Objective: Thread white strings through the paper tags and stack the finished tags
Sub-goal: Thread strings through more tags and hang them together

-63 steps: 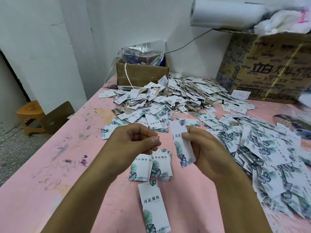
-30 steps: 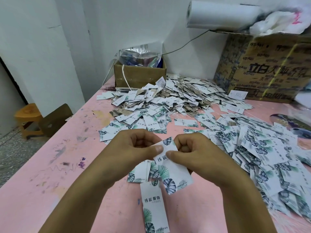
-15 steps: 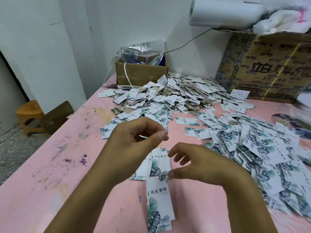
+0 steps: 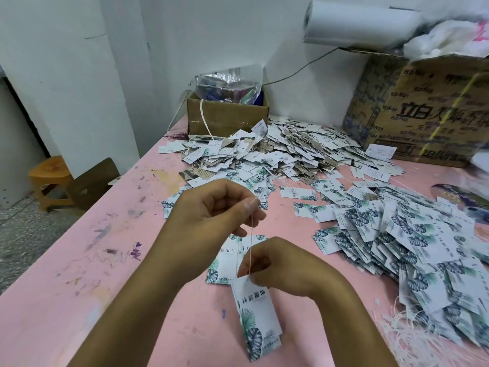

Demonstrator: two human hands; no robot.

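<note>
Head view: at frame centre, the left hand's grip pinches a white string between thumb and forefinger. The string runs down to a tag at lower centre. The right hand's grip pinches that tag's top edge above the pink surface. Loose tags are heaped at right.

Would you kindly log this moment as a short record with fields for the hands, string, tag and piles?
left hand: higher, pinches top of white string
right hand: lower, pinches tag at its top edge
white string: runs straight between the hands
tag: leaf print, nearest the camera, over pink table
loose tags: heaped across far and right side of table
</note>
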